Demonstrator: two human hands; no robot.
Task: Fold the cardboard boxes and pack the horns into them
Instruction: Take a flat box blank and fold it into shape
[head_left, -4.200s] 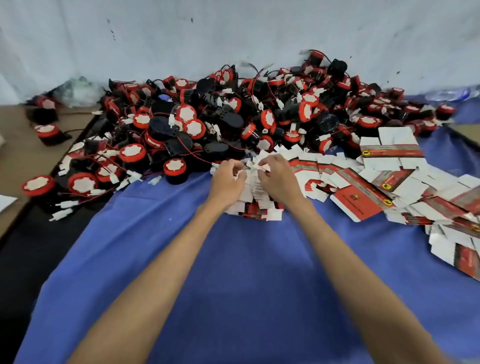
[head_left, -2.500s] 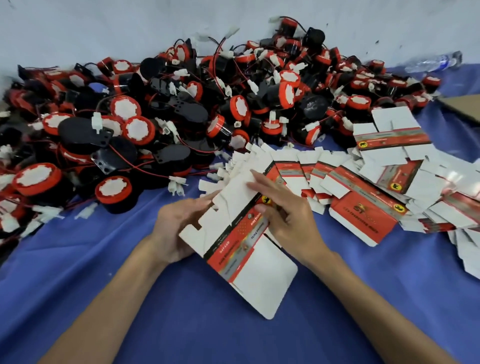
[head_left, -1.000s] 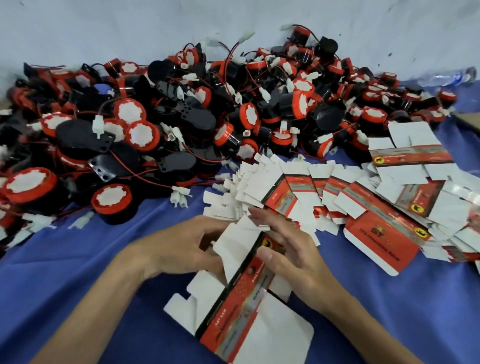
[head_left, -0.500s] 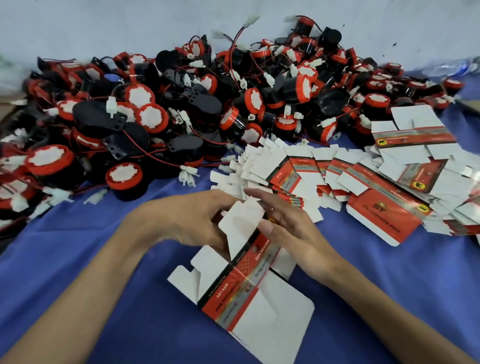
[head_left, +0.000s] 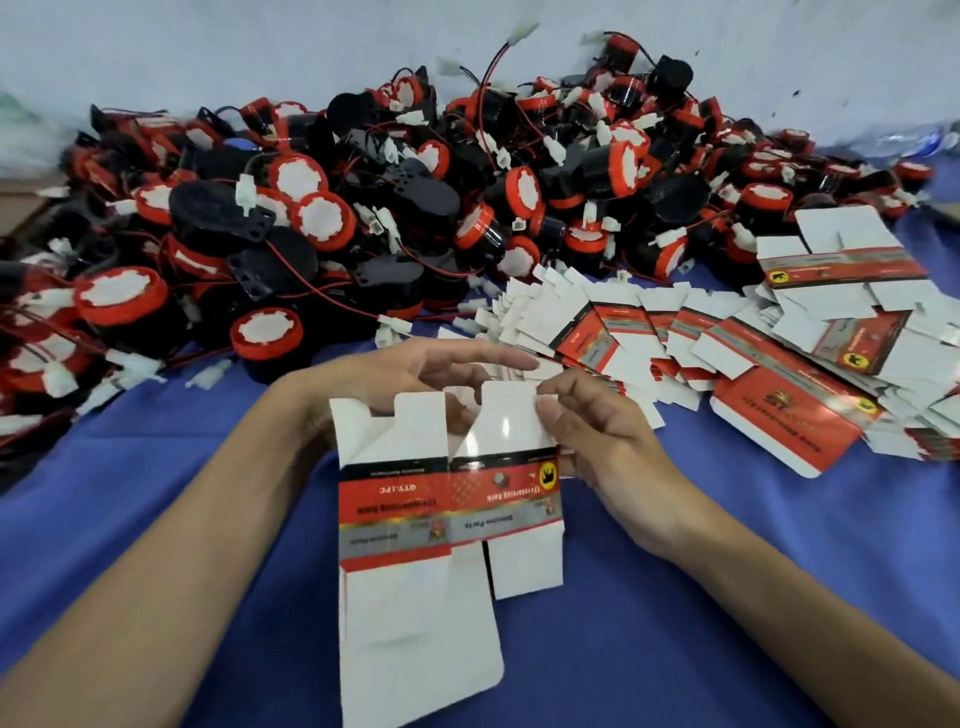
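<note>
- Early in the task: one carton blank (head_left: 447, 499) is lifted at centre and half squared, flaps unfolded, nothing inside.
- Left hand (head_left: 415, 374) rests behind it with straight fingers; right hand (head_left: 597, 436) pinches its top flap.
- Horn pile (head_left: 415, 208) at 12 o'clock, unpacked.
- Flat blanks (head_left: 753, 353) at 2 o'clock, unfolded.

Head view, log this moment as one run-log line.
step: folding box | box: partly opened, held up | left hand: behind it | right hand: pinching flap | horns: unpacked
</note>
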